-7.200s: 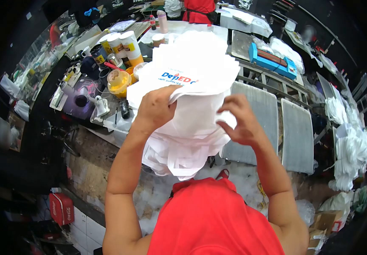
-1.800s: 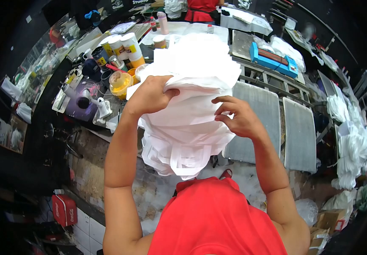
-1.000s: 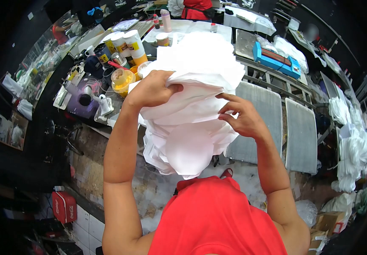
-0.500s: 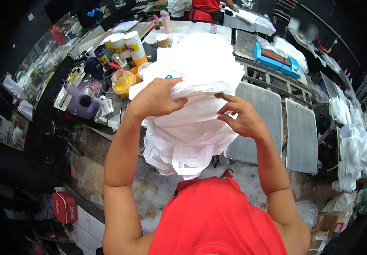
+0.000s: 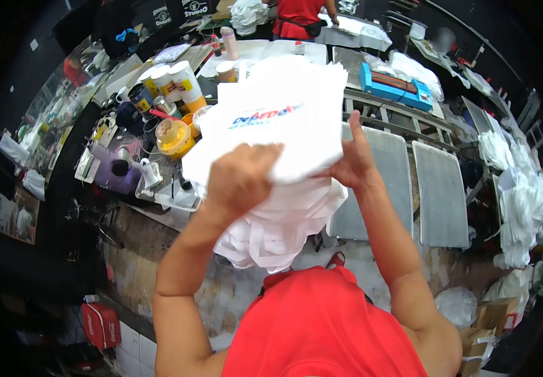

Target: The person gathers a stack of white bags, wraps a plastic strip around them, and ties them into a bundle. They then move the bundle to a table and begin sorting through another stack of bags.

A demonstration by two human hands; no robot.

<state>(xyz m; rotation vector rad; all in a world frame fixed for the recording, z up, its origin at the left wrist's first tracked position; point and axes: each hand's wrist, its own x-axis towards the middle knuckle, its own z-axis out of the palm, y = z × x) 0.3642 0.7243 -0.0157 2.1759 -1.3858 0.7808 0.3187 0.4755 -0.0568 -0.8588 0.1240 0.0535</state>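
We see the left hand (image 5: 241, 179) clenched over the near edge of the top bag (image 5: 277, 122), a white one with blue and red print. The right hand (image 5: 353, 164) pinches its right edge, with one finger pointing straight up. The top bag lies raised on the stack of white bags (image 5: 271, 232), whose handles hang down over the bench edge towards the red shirt. A yellow tub (image 5: 173, 137) sits just to the left, two grey boards (image 5: 442, 195) lie to the right, and a person in red (image 5: 296, 12) stands at the far table.
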